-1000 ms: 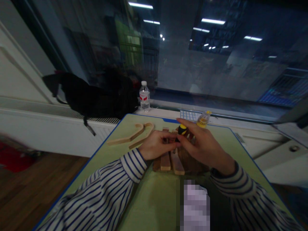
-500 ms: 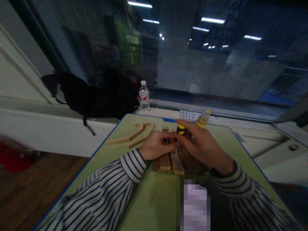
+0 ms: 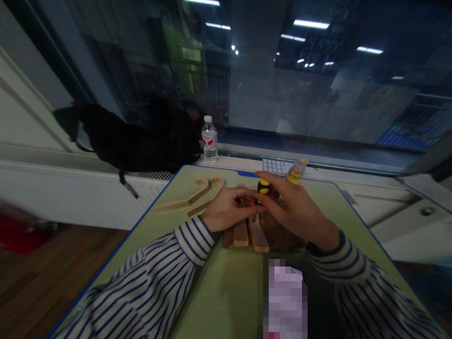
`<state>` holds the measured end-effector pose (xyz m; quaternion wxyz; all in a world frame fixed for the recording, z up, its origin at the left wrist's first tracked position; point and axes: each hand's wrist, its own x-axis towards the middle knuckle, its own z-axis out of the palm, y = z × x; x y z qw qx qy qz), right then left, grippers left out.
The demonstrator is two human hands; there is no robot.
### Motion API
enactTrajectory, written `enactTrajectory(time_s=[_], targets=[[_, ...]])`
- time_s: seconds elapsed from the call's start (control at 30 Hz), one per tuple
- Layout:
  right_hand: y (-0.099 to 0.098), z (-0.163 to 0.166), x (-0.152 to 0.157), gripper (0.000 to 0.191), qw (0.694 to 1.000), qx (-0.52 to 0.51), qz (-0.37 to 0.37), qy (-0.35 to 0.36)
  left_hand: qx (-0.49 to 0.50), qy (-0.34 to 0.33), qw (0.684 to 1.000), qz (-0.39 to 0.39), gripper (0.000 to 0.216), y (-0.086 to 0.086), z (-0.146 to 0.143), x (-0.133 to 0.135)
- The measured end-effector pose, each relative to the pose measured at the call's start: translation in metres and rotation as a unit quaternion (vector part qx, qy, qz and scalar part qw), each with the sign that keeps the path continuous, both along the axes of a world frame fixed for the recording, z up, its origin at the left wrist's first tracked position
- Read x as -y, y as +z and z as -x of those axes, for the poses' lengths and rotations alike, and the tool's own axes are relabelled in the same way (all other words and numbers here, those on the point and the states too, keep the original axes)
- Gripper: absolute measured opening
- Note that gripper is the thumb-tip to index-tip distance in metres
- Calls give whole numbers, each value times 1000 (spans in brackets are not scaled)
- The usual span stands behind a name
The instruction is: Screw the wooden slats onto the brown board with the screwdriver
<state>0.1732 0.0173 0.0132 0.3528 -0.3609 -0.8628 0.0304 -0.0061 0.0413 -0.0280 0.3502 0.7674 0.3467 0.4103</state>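
My right hand [image 3: 300, 209] is closed around a short screwdriver [image 3: 263, 186] with a yellow and black handle, held upright. Its tip is hidden behind fingers. My left hand [image 3: 226, 209] reaches in from the left, thumb and fingers pinched together just below the handle; whatever they hold is too small or covered to make out. Under both hands lie two light wooden strips [image 3: 241, 233] on a dark brown wooden board [image 3: 278, 235]. Left of them, two wooden pieces with hooked ends [image 3: 197, 194] rest on the table.
The green table [image 3: 212, 292] has a blue edge. Near its far edge leans a clear bottle with a yellow cap [image 3: 296, 172]. On the sill stand a water bottle [image 3: 209, 141] and a black bag [image 3: 130, 141], beside a gridded sheet [image 3: 275, 165]. A blurred-out patch covers the near table.
The whole view has shifted slightly, with things sitting a little higher and further left. Both hands keep nearly the same pose around the screwdriver.
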Motion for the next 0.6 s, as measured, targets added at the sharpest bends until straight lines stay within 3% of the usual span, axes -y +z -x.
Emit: enactTrajectory(time_s=[0.3, 0.6], targets=[[1, -1, 1, 48, 1000, 6, 10, 1, 34, -12, 998, 42, 17, 2, -1, 2], [2, -1, 2, 46, 1000, 19, 14, 12, 19, -23, 999, 22, 24, -3, 0, -1]])
